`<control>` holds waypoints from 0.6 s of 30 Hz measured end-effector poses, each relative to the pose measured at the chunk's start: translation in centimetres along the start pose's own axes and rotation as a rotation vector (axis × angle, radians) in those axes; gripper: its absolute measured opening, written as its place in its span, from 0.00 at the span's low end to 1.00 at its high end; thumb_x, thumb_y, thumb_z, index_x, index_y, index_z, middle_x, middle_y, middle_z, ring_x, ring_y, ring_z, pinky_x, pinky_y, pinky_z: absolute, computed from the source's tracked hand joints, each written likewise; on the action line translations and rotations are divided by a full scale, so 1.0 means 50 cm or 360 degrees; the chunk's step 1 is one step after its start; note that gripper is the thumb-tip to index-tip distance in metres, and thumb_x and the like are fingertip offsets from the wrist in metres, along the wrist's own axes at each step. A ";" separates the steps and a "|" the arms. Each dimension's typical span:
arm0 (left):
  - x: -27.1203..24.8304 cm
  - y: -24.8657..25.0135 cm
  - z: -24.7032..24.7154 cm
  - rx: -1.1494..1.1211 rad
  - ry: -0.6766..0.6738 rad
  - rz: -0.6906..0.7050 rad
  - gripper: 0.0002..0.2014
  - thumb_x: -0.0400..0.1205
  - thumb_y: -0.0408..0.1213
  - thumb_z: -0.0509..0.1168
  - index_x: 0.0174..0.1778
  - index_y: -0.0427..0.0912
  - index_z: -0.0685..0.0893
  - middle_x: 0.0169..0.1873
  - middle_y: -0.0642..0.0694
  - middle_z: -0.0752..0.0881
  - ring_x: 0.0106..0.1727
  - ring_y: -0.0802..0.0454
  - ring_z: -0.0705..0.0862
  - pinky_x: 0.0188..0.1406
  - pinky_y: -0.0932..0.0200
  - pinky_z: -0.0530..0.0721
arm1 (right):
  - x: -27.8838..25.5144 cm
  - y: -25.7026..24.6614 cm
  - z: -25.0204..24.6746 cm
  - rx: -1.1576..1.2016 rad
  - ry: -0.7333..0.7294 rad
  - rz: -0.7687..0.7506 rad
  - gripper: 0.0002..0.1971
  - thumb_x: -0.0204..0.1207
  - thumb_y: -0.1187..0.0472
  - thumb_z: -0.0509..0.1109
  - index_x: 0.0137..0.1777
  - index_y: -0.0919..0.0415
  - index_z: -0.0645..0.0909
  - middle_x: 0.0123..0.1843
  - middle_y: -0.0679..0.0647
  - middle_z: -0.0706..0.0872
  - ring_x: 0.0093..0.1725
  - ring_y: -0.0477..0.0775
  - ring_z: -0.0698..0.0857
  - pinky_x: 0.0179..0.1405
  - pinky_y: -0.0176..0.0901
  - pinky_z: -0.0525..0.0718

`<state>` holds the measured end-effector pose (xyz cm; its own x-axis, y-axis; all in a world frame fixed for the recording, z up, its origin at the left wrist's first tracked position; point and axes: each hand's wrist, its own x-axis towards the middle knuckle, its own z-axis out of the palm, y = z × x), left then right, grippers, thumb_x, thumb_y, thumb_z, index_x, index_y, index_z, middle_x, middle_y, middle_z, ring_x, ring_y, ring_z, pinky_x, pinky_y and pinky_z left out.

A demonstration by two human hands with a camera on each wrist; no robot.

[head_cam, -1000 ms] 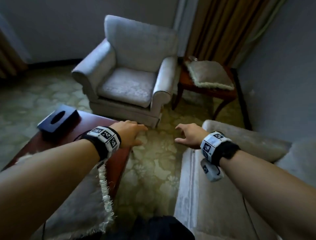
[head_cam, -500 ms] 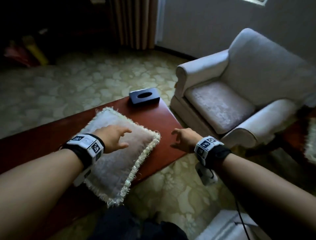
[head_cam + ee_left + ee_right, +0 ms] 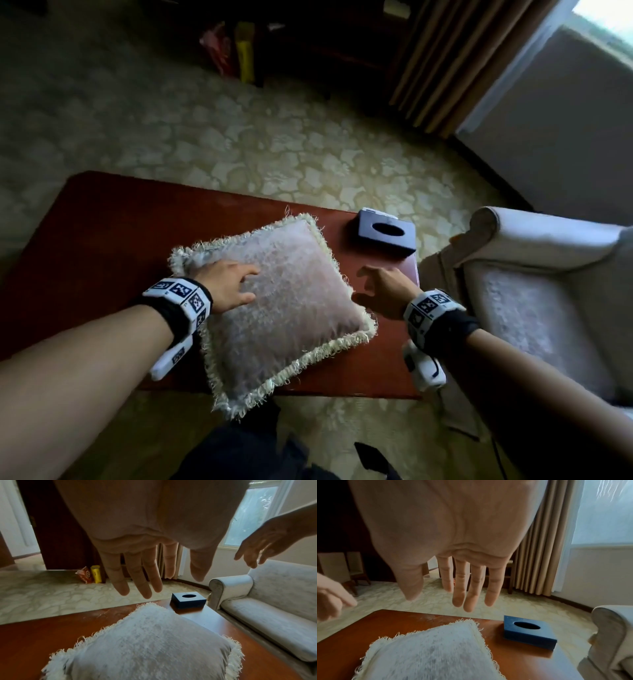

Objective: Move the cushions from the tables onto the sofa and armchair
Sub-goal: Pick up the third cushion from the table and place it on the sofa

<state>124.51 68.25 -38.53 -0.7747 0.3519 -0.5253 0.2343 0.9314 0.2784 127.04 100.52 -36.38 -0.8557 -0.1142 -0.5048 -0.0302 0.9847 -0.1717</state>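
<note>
A pale fringed cushion [image 3: 284, 308] lies on the red-brown coffee table [image 3: 113, 233], one corner hanging over the near edge. My left hand [image 3: 229, 286] hovers over the cushion's left side, fingers [image 3: 137, 580] straight and spread, holding nothing. To the right of the cushion my right hand [image 3: 383, 291] is above the table, fingers [image 3: 471, 596] loose and open, apart from the fabric. The wrist views show the cushion [image 3: 150, 646] [image 3: 429, 653] below both palms. The light armchair [image 3: 541, 301] stands just right of the table.
A dark blue tissue box [image 3: 387, 232] sits on the table's far right corner, behind my right hand. Patterned carpet [image 3: 274, 144] spreads beyond the table. Brown curtains [image 3: 455, 61] and a window are at the far right; coloured bags [image 3: 236, 48] stand by dark furniture at the back.
My view swung left from the armchair and side table to the coffee table. Both hands came over the cushion area, the left above the cushion, the right beside it.
</note>
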 end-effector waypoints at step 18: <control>0.171 -0.134 0.273 -0.0955 0.0142 -0.1004 0.34 0.80 0.59 0.66 0.83 0.63 0.62 0.80 0.39 0.65 0.81 0.38 0.65 0.80 0.41 0.65 | 0.468 0.060 0.180 0.0121 -0.0193 -0.0329 0.38 0.74 0.34 0.70 0.81 0.47 0.66 0.67 0.57 0.80 0.68 0.63 0.79 0.65 0.57 0.81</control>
<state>124.33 66.27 -55.85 -0.7046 -0.2448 -0.6661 -0.5828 0.7352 0.3462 111.57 99.61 -56.31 -0.7671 -0.3314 -0.5493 -0.1549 0.9266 -0.3428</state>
